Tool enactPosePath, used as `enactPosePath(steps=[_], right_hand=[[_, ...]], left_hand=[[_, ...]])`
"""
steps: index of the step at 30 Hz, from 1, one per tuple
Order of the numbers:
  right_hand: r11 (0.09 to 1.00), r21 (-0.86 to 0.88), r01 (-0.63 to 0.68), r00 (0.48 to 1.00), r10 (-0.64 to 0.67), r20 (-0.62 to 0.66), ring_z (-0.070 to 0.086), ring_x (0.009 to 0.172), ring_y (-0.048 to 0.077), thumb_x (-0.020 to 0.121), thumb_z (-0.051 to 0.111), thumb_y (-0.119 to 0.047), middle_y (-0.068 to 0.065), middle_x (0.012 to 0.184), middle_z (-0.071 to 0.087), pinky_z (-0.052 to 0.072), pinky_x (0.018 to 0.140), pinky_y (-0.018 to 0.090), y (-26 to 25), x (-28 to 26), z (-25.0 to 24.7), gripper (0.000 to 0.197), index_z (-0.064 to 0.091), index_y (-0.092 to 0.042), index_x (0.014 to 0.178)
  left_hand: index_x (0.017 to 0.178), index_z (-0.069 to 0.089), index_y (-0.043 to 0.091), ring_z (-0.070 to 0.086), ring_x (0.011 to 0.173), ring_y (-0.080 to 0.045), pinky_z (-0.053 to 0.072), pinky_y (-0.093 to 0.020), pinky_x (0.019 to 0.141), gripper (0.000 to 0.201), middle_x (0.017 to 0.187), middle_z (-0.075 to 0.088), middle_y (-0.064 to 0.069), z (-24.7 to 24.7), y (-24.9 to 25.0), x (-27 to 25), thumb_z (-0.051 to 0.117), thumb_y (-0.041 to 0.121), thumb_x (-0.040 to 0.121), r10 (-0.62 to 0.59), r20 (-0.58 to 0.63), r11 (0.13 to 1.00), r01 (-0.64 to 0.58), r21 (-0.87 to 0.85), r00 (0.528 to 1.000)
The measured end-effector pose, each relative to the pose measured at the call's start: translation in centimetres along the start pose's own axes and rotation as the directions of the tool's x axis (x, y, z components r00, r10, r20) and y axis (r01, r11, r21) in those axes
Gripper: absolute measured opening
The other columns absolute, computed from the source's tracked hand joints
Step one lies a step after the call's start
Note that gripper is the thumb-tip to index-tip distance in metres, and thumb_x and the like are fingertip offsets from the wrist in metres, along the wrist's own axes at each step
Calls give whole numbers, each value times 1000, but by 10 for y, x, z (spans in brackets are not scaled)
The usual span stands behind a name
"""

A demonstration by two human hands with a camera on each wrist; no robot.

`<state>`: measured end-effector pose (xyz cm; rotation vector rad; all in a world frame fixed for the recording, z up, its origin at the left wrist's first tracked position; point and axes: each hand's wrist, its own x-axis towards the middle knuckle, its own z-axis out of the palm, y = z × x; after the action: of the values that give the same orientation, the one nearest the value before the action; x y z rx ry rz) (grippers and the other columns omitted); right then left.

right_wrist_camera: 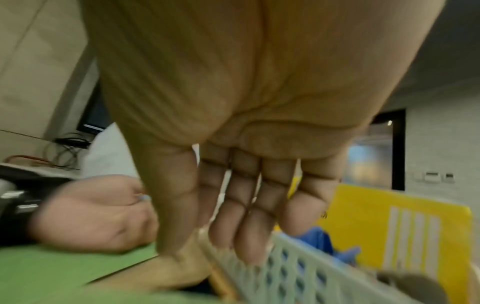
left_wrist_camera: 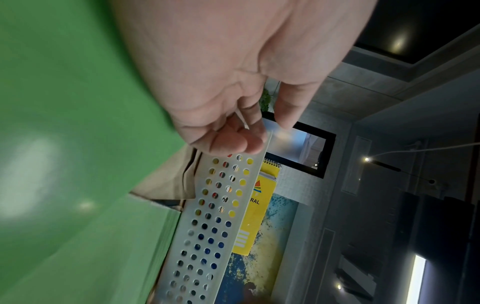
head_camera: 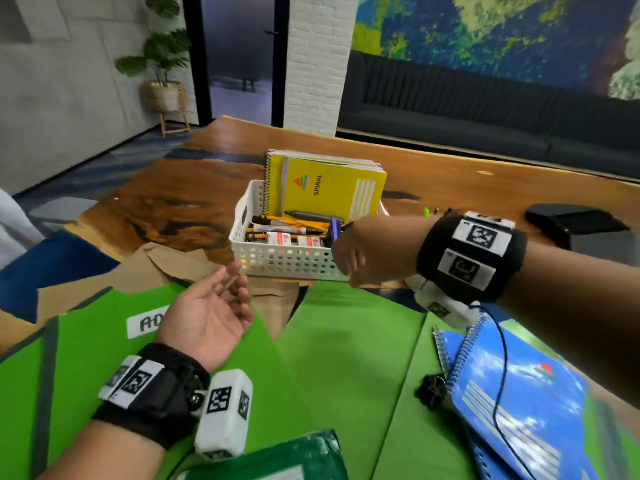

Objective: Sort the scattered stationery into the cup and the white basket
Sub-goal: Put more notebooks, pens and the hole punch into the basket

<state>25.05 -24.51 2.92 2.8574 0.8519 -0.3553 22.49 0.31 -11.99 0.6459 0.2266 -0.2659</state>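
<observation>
Basket [head_camera: 277, 261] on table, just beyond green folders [head_camera: 346, 341]; 2 yellow notebooks [head_camera: 329, 192] stand at its back.
Risk: right hand [head_camera: 360, 258] over near right corner, fingers straight, holding nothing; bump on rim could slide basket or tip notebooks. Blue item [head_camera: 335, 227] by fingertips may topple.
Basket long axis left-right, opening up.
Left hand [head_camera: 207, 313] palm up on folder, fingers loosely curled; cannot tell grip.
Cup unseen.

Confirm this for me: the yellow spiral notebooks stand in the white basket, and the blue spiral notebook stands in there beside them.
Wrong on one count. The yellow spiral notebooks do stand in the white basket, but the blue spiral notebook is outside it, lying on the green folders nearer the person. The head view shows this.
</observation>
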Motion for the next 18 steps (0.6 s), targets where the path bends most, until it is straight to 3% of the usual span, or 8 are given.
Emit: enactPosePath(steps=[4, 7, 10, 13, 16, 18], right_hand=[[999, -23, -44, 941, 49, 335, 65, 84, 18, 70, 85, -53, -6, 98, 72, 54, 77, 30, -6, -63, 46, 43, 68, -25, 99], [988, -78, -131, 906, 151, 396, 65, 84, 24, 68, 82, -59, -2, 95, 72, 50, 68, 28, 2, -89, 75, 50, 66, -24, 98], [989, -20, -149, 928, 147, 342, 61, 81, 23, 76, 77, -47, -3, 91, 69, 42, 61, 26, 6, -102, 91, 31, 65, -23, 92], [986, 68, -151, 952, 127, 280, 60, 78, 20, 80, 76, -37, -9, 76, 61, 40, 56, 23, 9, -101, 94, 21, 69, -21, 91], [967, 191, -168, 975, 134, 177, 53, 69, 12, 84, 77, -35, -13, 69, 54, 34, 53, 17, 10, -96, 91, 17, 69, -24, 95], [923, 355, -148, 989, 130, 73, 52, 61, 4, 85, 78, -33, -12, 68, 59, 36, 54, 15, 9, -92, 86, 15, 67, -24, 88]], left_hand=[[106, 68, 17, 54, 71, -10, 42, -21, 61, 21, 84, 61, 0, 1, 0, 0, 52, 28, 98, -5, -25, 1000, 6, 23, 1000], [105, 67, 16, 54, 71, -10, 41, -21, 64, 18, 83, 60, 0, 3, -1, 0, 53, 26, 98, -15, -57, 999, 17, 36, 998], [105, 66, 18, 55, 70, -10, 43, -21, 59, 17, 84, 61, 0, 5, -2, 0, 55, 26, 95, -34, -50, 993, 39, 109, 998], [108, 67, 20, 55, 70, -11, 40, -24, 59, 21, 87, 62, 1, 16, 3, -7, 60, 26, 88, -39, 17, 955, 32, 295, 999], [115, 67, 14, 58, 74, -14, 42, -28, 62, 28, 94, 65, -4, 37, 9, -23, 62, 22, 89, -83, 130, 812, -9, 584, 988], [120, 65, 10, 62, 80, -19, 49, -30, 67, 37, 102, 69, -10, 57, 8, -37, 67, 21, 85, -167, 175, 653, -24, 757, 970]])
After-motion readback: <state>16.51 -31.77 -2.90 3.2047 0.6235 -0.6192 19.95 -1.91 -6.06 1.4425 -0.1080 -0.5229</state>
